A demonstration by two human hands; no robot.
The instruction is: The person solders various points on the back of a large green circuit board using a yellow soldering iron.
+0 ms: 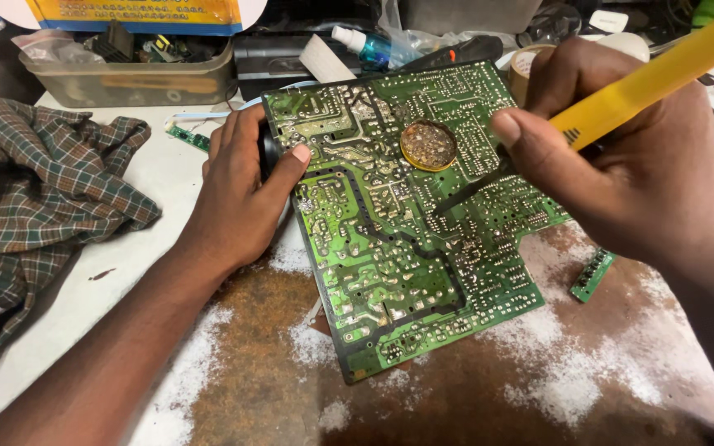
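A large green circuit board [390, 248] lies solder side up on the worn bench. My left hand [241, 194] grips its left edge, thumb pressed on the board's top face. My right hand [621, 157] holds a yellow-handled soldering iron [646, 83] like a pen; its dark tip [464, 196] touches the board near the middle. A small round tin of brownish flux [428, 145] rests on the board just above the tip.
A checked cloth [35, 190] lies at the left. A small green board strip [592, 274] sits right of the big board. A tray of parts [126, 70], a bottle [365, 45] and a tape roll [526, 66] crowd the back edge. White powder patches dot the rusty bench [555, 363].
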